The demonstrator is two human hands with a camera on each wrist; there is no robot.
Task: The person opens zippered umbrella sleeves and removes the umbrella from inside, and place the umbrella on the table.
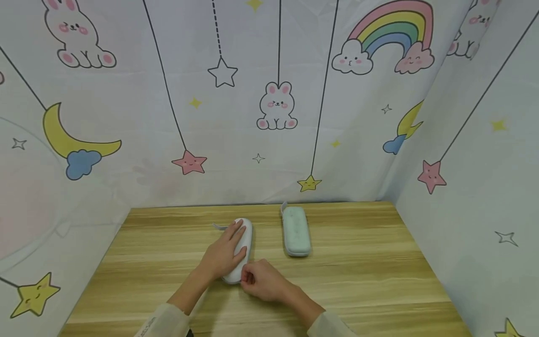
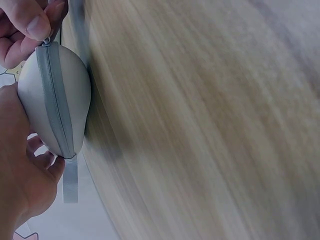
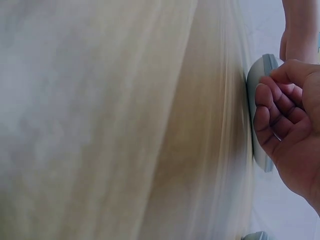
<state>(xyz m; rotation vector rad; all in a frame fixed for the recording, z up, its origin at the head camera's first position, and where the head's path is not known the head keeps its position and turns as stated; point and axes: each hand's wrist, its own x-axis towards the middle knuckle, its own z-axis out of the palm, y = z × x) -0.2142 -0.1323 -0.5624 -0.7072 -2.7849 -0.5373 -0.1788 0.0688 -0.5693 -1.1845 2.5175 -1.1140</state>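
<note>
On the table, the left hand grips the white case, fingers curled over its side; only the left-wrist view reveals the zipper pull, pinched by the right hand.

Words, numbers, brands: none can be read in any view.
Left sleeve: a short row of small dark print, like lettering, beside the cuff, nearer the person than the white case; too small to read.
Green case: right of the white case, with faint marks on its top; too faint to tell whether they are letters.
Hanging cloth: behind the white case and to both sides of it, printed with picture signs: stars, moons, rabbits, clouds with faces, and a rainbow beyond the white case to its right.
</note>
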